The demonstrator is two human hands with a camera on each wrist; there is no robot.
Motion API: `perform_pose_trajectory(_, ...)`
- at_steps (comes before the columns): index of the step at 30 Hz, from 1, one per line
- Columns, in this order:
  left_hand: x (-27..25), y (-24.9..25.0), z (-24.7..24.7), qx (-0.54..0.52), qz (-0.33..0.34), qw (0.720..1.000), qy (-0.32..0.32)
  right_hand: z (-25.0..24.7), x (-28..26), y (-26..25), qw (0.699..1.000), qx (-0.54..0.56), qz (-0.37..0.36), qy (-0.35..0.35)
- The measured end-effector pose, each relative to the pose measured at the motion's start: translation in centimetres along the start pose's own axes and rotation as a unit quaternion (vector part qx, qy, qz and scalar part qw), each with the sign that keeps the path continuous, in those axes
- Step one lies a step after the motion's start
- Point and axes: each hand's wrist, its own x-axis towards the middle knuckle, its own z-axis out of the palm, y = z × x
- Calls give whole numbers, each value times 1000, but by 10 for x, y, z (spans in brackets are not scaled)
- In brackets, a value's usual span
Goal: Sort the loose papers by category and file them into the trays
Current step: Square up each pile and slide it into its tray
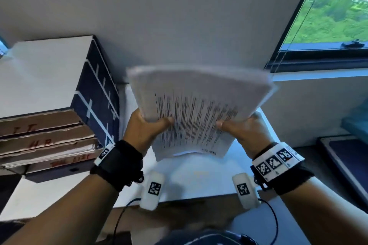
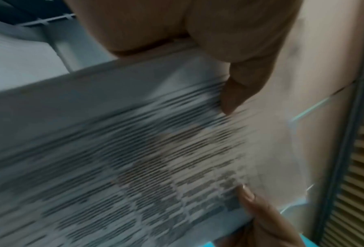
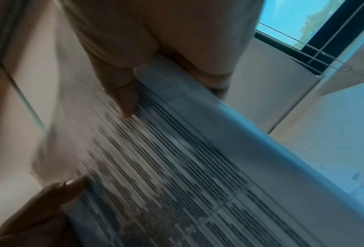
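A thick stack of printed papers (image 1: 199, 109) is held up above the white desk (image 1: 199, 175), blurred with motion. My left hand (image 1: 148, 123) grips its left edge, thumb on the printed top sheet. My right hand (image 1: 242, 127) grips the right edge the same way. In the left wrist view my left hand's thumb (image 2: 238, 93) presses the stack of papers (image 2: 134, 158), and the other hand's thumb (image 2: 251, 197) shows at the bottom. In the right wrist view my right hand's thumb (image 3: 124, 100) lies on the stack of papers (image 3: 187, 167). Stacked cardboard trays (image 1: 45, 141) with red handwritten labels stand at the left.
A white-topped dark box (image 1: 59, 73) sits on top of the trays. A window (image 1: 334, 6) with a bead cord is at the upper right. A dark object (image 1: 346, 155) lies at the right edge. The grey wall (image 1: 179, 16) stands behind the desk.
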Motion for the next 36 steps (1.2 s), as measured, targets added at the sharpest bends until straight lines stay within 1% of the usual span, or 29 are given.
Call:
perform_pose_trajectory(2, -4, -8, -5, -1, -22, 999, -29, 0, -2, 5, 1000, -17, 1, -7)
perform_pose_trajectory(4, -3, -8, -2, -6, -26, 999, -45, 2, -3, 2, 1000, -16, 9, -1)
perform_pose_trajectory(6, 2, 2, 4, -17, -15, 999, -44, 6, 1, -6, 1000, -1, 3, 8)
perform_pose_trajectory(8, 10, 11, 5, -32, 6, 999, -33, 5, 7, -18, 1000, 17, -18, 19)
perform_pose_trajectory(10, 14, 16, 1, -37, 19, 999, -30, 0, 12, -24, 999, 27, -35, 13)
perform_pose_trajectory(11, 14, 12, -3, -32, 17, 999, -36, -3, 13, -22, 999, 19, -30, 2)
perform_pose_trajectory(13, 13, -7, -8, -24, -35, 998, -51, -6, 15, -5, 999, -11, 18, -32)
perform_pose_trajectory(15, 7, -31, -10, -18, -105, 991, -79, -5, 13, 25, 993, -45, 86, -64)
perform_pose_trajectory(16, 3, -42, -10, -3, -125, 988, -85, -4, 12, 42, 989, -65, 109, -72)
perform_pose_trajectory(18, 1, -56, -7, 35, -127, 988, -79, 0, 9, 67, 986, -87, 127, -62)
perform_pose_trajectory(19, 1, -58, -5, 41, -120, 989, -72, 1, 9, 69, 986, -80, 136, -47)
perform_pose_trajectory(22, 11, -47, -2, 26, -80, 995, -62, 1, 18, 52, 991, -34, 129, 2)
perform_pose_trajectory(24, 16, -41, -3, 7, -65, 996, -60, -2, 20, 41, 994, -17, 111, -1)
perform_pose_trajectory(26, 12, -47, -5, 14, -82, 994, -77, -5, 17, 48, 992, -31, 118, -14)
perform_pose_trajectory(28, 1, -64, -7, 65, -128, 985, -95, -3, 8, 70, 983, -86, 161, -33)
perform_pose_trajectory(30, -6, -77, -5, 122, -156, 975, -101, 1, -2, 85, 971, -125, 197, -48)
perform_pose_trajectory(32, -4, -69, -2, 145, -155, 972, -103, 0, -3, 82, 971, -131, 195, -45)
perform_pose_trajectory(34, 7, -52, -1, 150, -144, 974, -94, -4, 4, 64, 974, -132, 170, -67)
perform_pose_trajectory(36, 24, -33, -5, 115, -135, 979, -98, -8, 13, 39, 982, -83, 145, -89)
